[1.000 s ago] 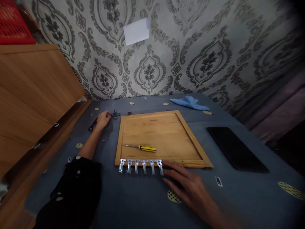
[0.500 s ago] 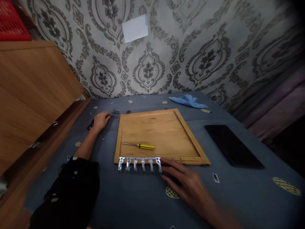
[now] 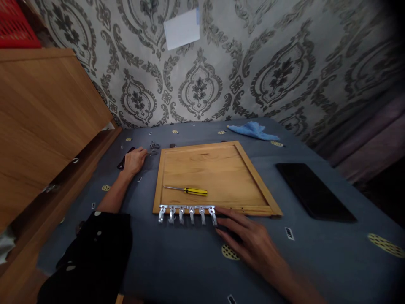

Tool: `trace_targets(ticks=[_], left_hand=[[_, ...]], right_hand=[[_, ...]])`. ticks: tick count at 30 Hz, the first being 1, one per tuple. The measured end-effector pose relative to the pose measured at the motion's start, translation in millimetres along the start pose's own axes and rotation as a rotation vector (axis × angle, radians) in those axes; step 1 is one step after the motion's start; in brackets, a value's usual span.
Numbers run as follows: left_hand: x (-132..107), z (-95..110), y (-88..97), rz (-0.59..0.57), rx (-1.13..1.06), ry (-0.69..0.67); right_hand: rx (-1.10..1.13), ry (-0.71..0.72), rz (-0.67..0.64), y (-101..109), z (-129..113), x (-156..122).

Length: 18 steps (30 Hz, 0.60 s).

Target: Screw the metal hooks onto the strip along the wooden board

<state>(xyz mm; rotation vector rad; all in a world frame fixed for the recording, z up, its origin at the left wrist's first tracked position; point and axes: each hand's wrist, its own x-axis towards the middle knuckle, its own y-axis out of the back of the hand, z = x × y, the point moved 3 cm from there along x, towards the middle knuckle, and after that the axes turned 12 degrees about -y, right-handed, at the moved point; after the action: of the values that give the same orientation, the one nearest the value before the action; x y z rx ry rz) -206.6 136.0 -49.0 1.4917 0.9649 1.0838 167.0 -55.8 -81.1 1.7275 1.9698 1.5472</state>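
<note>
A silver metal hook rack (image 3: 191, 210) with several hooks lies along the near edge of a framed wooden board (image 3: 209, 169). My right hand (image 3: 253, 242) is closed on the rack's right end, fingers on the board's edge and thumb below. On the board rests a screwdriver (image 3: 190, 191) with a yellow and black handle. Left of the board, my left hand (image 3: 135, 161) is closed with its fingertips at a small metal piece (image 3: 152, 153); what the fingers grip is unclear. A dark object (image 3: 122, 164) shows partly behind that hand, and another small metal piece (image 3: 155, 145) lies just beyond.
A black tablet-like slab (image 3: 314, 192) lies right of the board. At the back is a blue cloth (image 3: 255, 131). A wooden cabinet (image 3: 53, 109) borders the left side, with a red basket (image 3: 17, 27) on top. Patterned wallpaper (image 3: 199, 88) stands behind the bluish-grey sheet (image 3: 177, 261).
The view has shifted slightly. My left hand has moved a little, showing more of the dark object behind it. My right hand stays at the rack's end.
</note>
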Motion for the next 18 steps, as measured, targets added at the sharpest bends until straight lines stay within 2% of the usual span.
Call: trace_targets(ticks=[5, 11, 14, 18], left_hand=[[-5.2, 1.5, 4.3, 0.071, -0.034, 0.013], [-7.0, 10.3, 34.0, 0.232, -0.189, -0.050], [-6.3, 29.6, 48.7, 0.260, -0.356, -0.160], [-7.9, 77.2, 57.4, 0.163, -0.661, -0.339]], right_hand=[[0.006, -0.011, -0.002, 0.2, 1.2, 0.2], [0.018, -0.021, -0.007, 0.5, 1.8, 0.4], [0.023, -0.042, -0.024, 0.9, 0.8, 0.6], [0.080, -0.084, -0.043, 1.7, -1.8, 1.3]])
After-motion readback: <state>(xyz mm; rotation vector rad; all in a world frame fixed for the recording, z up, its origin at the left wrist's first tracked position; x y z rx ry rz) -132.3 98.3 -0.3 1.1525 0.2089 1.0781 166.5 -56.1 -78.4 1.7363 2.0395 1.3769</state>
